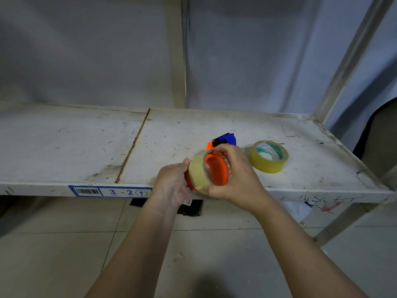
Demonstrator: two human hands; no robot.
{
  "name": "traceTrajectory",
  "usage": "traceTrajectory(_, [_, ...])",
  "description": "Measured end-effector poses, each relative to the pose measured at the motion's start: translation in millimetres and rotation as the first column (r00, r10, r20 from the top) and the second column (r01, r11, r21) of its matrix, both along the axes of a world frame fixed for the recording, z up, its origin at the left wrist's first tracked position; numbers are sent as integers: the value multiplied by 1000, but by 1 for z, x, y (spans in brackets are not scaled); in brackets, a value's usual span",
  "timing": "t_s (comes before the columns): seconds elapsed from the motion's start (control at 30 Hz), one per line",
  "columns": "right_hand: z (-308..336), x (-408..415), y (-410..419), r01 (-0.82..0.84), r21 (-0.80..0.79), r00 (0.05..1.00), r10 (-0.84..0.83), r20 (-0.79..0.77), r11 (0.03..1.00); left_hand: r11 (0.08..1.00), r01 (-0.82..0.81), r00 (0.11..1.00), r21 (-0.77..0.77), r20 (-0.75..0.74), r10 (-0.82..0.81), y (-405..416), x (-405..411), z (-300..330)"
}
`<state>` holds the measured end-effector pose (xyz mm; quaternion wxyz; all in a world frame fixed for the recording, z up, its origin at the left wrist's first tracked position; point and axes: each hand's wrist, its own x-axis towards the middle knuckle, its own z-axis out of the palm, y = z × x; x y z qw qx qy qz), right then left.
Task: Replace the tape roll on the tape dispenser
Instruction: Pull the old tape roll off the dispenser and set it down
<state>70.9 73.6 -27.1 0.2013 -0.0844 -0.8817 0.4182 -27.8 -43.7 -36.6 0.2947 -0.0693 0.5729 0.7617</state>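
Orange plastic is what you've got between both hands: the tape dispenser (pixel 216 169), held just above the front edge of the white metal shelf (pixel 86 147). Its blue part sticks out behind your right hand, toward the back of the shelf.

Tape roll (pixel 198 175), yellowish & nearly see-through, sits around the dispenser's orange drum, w/ the drum's open end facing you and to the right. Can't tell if it's fully seated.

Your left hand (pixel 174 186) cups the dispenser from the left; its fingers are curled shut on the far side, thumb tip touching the roll's upper left edge. Most of those fingers are hidden behind the roll.

Your right hand (pixel 235 175) wraps the right side. Right fingers (pixel 221 149) arch over the top of the drum, thumb pressed to the roll's lower rim, so the roll is pinched between thumb below & fingers above.

A second tape roll (pixel 269 156), green-and-white print inside its core, lies tilted on the shelf just to the right of your right hand, not touching it.

Shelf front edge carries a blue label (pixel 111 192) reading 3-2 w/ a barcode, left of your left wrist. Tiled floor (pixel 64 244) below.
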Motion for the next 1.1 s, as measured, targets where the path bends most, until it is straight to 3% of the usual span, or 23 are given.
traceTrajectory(0.1, [5,2,2,14,-2,1000,-14,24,1000,997,38,999,72,30,-40,-1,4,6])
traceTrajectory(0.2, [7,4,4,3,29,993,-6,119,1000,984,143,989,106,32,-147,-3,7,11])
traceTrajectory(0.3, [5,3,2,0,2,977,0,214,1000,983,152,988,107,-17,-151,-3,9,12])
traceTrajectory(0.47, [7,2,0,71,-29,983,-65,172,997,992,116,987,49,-121,-109,1,14,12])
traceTrajectory(0.57, [11,5,2,64,82,994,-71,87,995,997,75,985,-26,-156,-78,5,13,14])
traceTrajectory(0.7, [14,10,-1,-48,358,999,44,18,933,997,-1,999,-74,-34,-1,5,5,11])
traceTrajectory(0.87, [17,13,-1,-93,453,995,102,5,887,994,-51,999,-94,0,52,5,-3,10])
traceTrajectory(1.0, [19,12,-5,-87,344,996,90,6,935,991,-98,995,-89,-33,95,7,0,10])
traceTrajectory(1.1, [26,13,-5,61,10,998,-60,-36,998,972,-220,975,-84,-48,216,1,-2,8])
